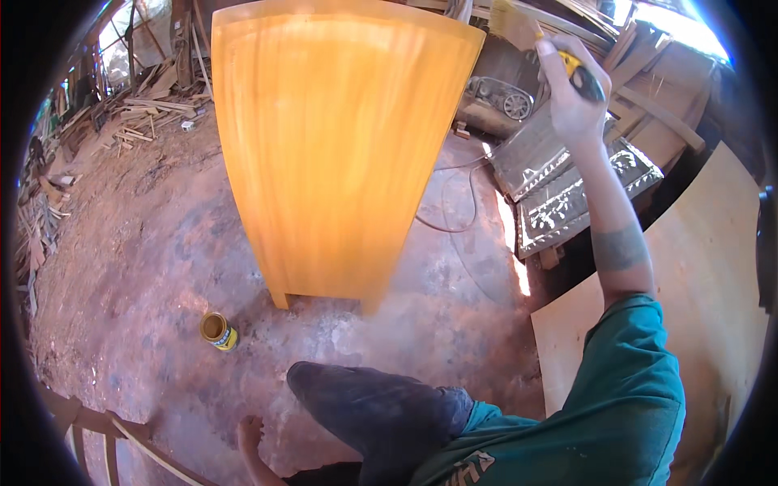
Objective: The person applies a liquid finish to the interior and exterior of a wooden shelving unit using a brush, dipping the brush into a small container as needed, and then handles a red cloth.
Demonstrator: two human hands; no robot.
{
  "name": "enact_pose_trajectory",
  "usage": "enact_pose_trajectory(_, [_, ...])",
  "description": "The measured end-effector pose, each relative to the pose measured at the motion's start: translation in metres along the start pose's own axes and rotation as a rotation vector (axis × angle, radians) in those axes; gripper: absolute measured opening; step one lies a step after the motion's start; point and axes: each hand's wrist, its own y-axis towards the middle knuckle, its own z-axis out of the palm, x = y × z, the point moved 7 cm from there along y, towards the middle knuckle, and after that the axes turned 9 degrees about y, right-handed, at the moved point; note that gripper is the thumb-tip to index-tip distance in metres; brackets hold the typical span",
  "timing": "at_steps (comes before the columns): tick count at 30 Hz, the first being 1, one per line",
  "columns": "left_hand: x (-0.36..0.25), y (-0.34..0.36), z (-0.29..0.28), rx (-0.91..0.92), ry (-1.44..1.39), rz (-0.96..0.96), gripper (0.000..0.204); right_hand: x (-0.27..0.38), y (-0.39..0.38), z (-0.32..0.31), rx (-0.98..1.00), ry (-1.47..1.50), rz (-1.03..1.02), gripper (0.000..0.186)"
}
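Note:
Raised at the upper right, my right hand is closed round the yellow and dark handle of a paintbrush. Its pale bristles are near the top right corner of an upright wooden panel, though I cannot tell whether they touch it. The panel has a glossy orange-yellow surface and stands on short legs. Low beside my knee hangs my left hand, its fingers loosely bent and nothing seen in it. An opened can with a yellow label and brown inside stands on the floor left of the panel.
Behind the panel on the right is a machine with a pulley wheel. Carved dark panels lean beside it, and a pale wooden sheet lies at my right. A hose crosses the floor. Scrap wood is heaped at far left.

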Motion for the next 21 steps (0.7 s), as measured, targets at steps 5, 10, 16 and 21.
enact_pose_trajectory(5, [0.009, 0.003, -0.005, -0.029, -0.037, 0.016, 0.033, 0.020, -0.040, 0.033, 0.137, -0.186, -0.235, 0.008])
enact_pose_trajectory(10, [0.005, -0.005, -0.007, -0.016, 0.015, -0.017, 0.034, 0.029, -0.051, 0.038, 0.111, -0.166, -0.288, 0.008])
enact_pose_trajectory(16, [0.010, -0.007, -0.011, -0.058, 0.013, -0.018, 0.032, -0.037, -0.321, 0.141, 0.561, -0.100, 1.043, 0.039])
enact_pose_trajectory(21, [0.000, -0.012, -0.009, -0.097, -0.028, -0.061, 0.035, -0.046, -0.558, 0.204, 1.021, 0.071, 0.458, 0.017])
